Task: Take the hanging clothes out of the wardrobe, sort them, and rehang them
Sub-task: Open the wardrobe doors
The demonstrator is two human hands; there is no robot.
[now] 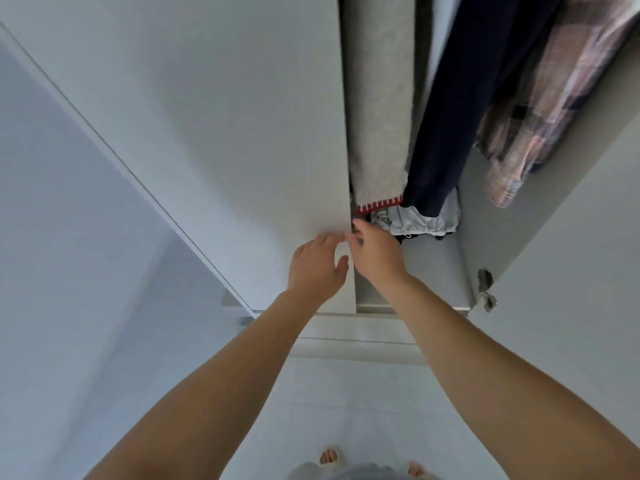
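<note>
The wardrobe's left door (242, 133) is a white panel, nearly closed. Beside it in the open part hang a beige knit sweater with a red hem (379, 116), a dark navy garment (464, 98) and a pink plaid shirt (554, 98). Below them a silvery white garment with drawstrings (422, 220) shows. My left hand (317, 268) lies on the door face near its edge, fingers apart, holding nothing. My right hand (375, 254) curls its fingers around that door's edge, just under the sweater's hem. The hangers and rail are out of view.
The right door (571, 271) stands swung open, with a metal hinge (485, 289) at its lower inner side. A white wall panel fills the left. Pale floor tiles (346, 410) lie below, with my feet in sandals (329, 455) at the bottom edge.
</note>
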